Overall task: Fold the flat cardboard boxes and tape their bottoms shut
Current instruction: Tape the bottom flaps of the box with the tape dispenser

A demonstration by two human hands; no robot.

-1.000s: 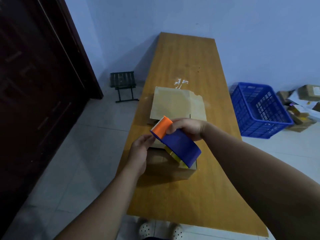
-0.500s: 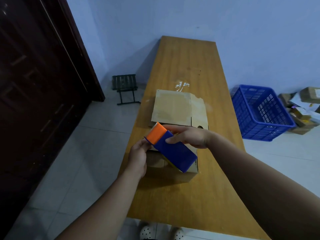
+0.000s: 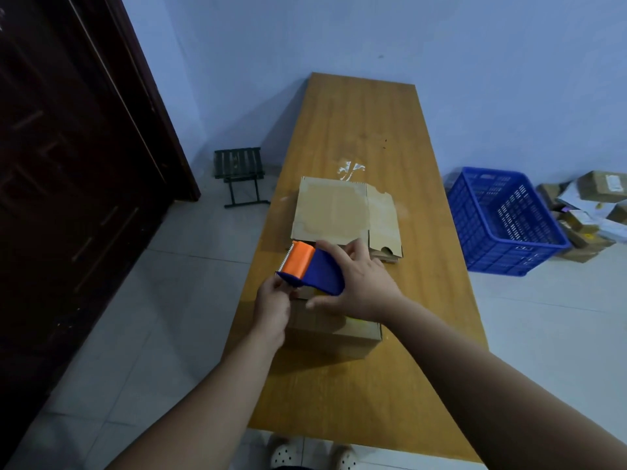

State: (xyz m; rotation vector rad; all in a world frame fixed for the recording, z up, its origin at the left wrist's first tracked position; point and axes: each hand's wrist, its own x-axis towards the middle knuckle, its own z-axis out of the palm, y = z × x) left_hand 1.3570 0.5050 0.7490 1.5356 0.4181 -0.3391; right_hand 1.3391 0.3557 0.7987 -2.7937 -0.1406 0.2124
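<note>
Folded box (image 3: 334, 330): lay on the wooden table (image 3: 366, 123), partly hidden by both hands.
Tape dispenser (image 3: 314, 271): blue and orange, over the box's left end.
Right hand (image 3: 359, 286): fingers wrapped around the dispenser.
Left hand (image 3: 273, 307): fingers curled at the box's left edge; whether they pinched anything, I could not tell.
Flat cardboard (image 3: 330, 212): just behind the box.
Blue crate (image 3: 509, 225): on the floor, right of the box, well apart.
Folding stool (image 3: 239, 174): on the floor, behind-left of the box.

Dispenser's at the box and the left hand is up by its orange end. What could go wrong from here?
1. Fingers of the left hand sit right under the serrated blade on the tape dispenser that the right hand grips; a slip could nick them.
2. The box stands near the left edge of the table, so a sideways tape pull might shove it off.
</note>
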